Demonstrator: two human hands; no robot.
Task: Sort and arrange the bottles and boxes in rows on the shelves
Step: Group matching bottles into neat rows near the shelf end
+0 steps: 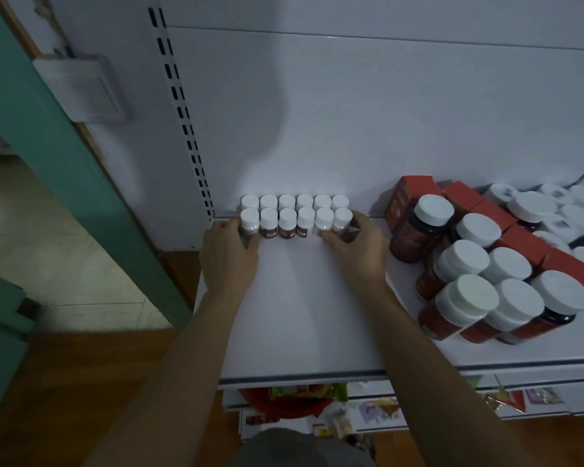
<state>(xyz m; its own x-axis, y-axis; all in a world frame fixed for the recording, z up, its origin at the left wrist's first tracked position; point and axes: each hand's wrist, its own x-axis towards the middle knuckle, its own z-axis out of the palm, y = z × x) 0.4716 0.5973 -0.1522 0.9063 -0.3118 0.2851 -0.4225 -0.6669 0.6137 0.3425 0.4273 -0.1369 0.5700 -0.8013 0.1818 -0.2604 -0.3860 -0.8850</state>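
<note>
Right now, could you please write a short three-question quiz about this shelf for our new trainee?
1. How many small white-capped bottles stand in the block at the back of the shelf?
2. True or false: the large bottles on the right already stand in neat rows.
3. Where are the left hand and the right hand? A: at opposite ends of the small-bottle block. B: both on a red box. C: both off the shelf.
Key: 1 twelve; 2 false; 3 A.
</note>
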